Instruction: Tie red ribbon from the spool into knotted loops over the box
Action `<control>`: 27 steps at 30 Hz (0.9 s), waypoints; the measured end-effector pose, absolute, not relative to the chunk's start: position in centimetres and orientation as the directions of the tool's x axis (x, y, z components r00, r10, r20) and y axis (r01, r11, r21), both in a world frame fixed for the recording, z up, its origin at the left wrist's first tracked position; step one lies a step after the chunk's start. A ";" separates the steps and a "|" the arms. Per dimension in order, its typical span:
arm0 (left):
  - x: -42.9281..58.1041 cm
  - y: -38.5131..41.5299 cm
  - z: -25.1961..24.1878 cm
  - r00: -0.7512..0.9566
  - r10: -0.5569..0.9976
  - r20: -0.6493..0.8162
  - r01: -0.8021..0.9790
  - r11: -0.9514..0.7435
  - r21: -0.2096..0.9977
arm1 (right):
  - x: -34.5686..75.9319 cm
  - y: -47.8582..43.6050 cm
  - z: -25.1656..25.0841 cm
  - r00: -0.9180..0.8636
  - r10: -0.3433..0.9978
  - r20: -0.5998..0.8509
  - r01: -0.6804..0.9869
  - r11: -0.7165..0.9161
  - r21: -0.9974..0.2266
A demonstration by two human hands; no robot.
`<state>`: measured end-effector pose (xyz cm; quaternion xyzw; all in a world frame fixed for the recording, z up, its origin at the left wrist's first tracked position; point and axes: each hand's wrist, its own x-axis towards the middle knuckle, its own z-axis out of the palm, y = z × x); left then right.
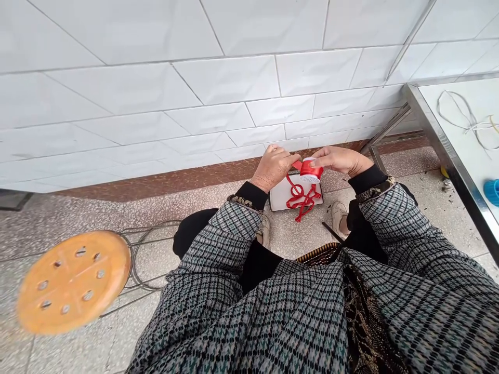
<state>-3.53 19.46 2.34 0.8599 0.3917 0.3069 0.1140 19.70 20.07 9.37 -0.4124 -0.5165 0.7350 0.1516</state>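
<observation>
My right hand is closed around a spool of red ribbon, its thumb pressed on the wound ribbon. To the left of the spool, my left hand pinches the short stretch of red ribbon that leads off it. Both hands are in front of my knees, close together. Below them a white box or board with dark edges lies on the floor between my shoes. Loose loops of red ribbon are heaped on it, and a strand hangs down toward them from my hands.
An orange round stool with a wire frame is at the left. At the right stands a metal-edged table with white cord and a blue container. A white tiled wall rises in front of me.
</observation>
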 end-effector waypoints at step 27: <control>-5.9 19.6 3.5 0.475 0.736 0.482 0.701 -0.647 0.298 | 18.4 20.0 9.9 -0.439 0.711 -0.549 0.503 -0.312 -0.806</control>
